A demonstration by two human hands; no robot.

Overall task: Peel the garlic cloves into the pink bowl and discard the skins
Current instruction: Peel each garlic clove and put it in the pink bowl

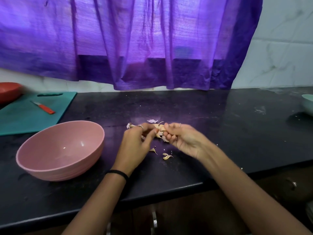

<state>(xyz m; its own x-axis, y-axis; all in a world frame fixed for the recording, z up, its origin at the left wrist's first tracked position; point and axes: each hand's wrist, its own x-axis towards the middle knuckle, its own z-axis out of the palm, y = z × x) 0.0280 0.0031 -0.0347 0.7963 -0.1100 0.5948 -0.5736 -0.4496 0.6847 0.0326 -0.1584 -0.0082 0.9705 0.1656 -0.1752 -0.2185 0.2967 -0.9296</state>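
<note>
At frame centre, a garlic clove (160, 131) is being pinched between left hand (135, 143) and right hand (182, 139); pink bowl (59, 150) is lying lower left, nearer the left hand.

No readable text, label, brand, number or sign shows anywhere in this view

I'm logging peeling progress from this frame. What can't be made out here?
- Garlic clove: head view, mostly covered by the left hand and right hand; how much is peeled is unclear.
- Red bowl: cut off by the left edge.
- Pale green bowl: cut off by the right edge.
</note>
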